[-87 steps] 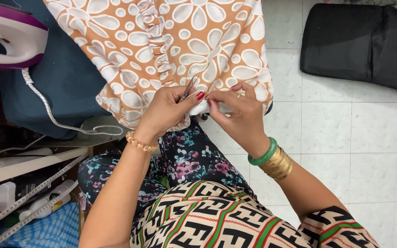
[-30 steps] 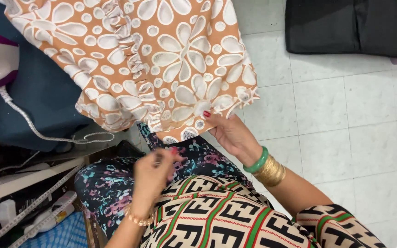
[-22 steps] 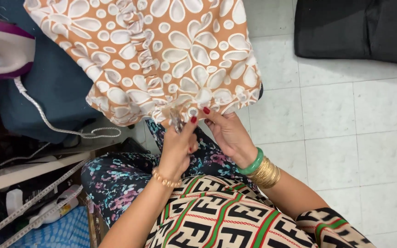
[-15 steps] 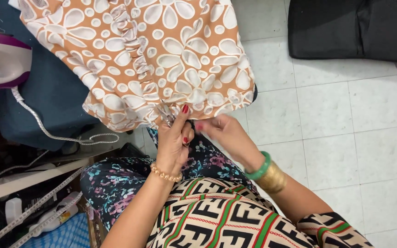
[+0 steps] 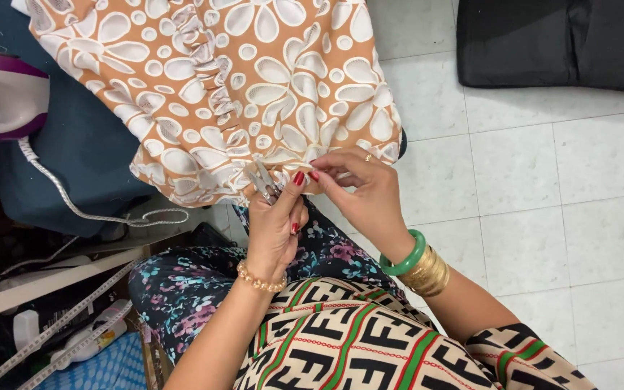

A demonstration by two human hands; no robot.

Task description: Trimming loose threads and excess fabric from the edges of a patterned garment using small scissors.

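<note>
White tiled floor (image 5: 529, 188), orange floral fabric (image 5: 240, 94) draped across upper centre of frame.
Head view: left hand (image 5: 276, 224) clenched round small metal snips (image 5: 263, 180) at hem; right hand (image 5: 359, 191) pinching hem edge. Probably light, soft, floppy; best gripped at gathered hem.

Right side: the tiled floor (image 5: 529, 188) lay open, giving a hand free passage.
Far right: a black bag (image 5: 557, 43) blocked the top edge.
Left side: the iron (image 5: 1, 97) and its cord (image 5: 95, 213) crowded the blue board (image 5: 88, 159).
Centre: the orange floral cloth (image 5: 240, 94) draped over the way ahead.
Lower left: measuring tapes (image 5: 59, 325) and clutter barred the gap.
</note>
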